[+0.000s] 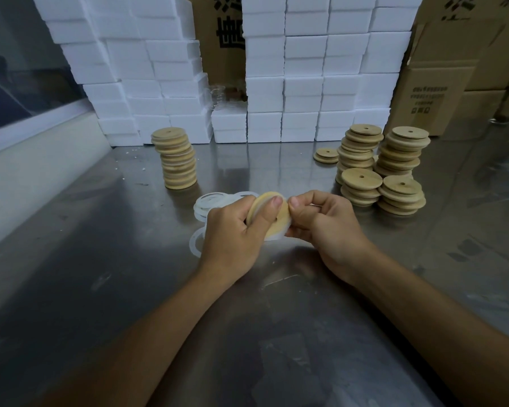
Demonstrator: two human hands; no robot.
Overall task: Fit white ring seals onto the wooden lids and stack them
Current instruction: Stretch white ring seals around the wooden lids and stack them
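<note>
You grip the round pale wooden lid [272,220] at table centre in your left hand [232,233], thumb across its face, while your right hand [321,221] pinches the white ring seal [275,237] at the lid's 3 o'clock edge. Work the seal round the rim evenly, turning the lid as you go, so it seats flat without twisting. Spare translucent white rings [215,202] lie at 11 o'clock of your hands; the sealed stack [175,158] stands farther at 11, unsealed stacks [379,168] at 2.
</note>
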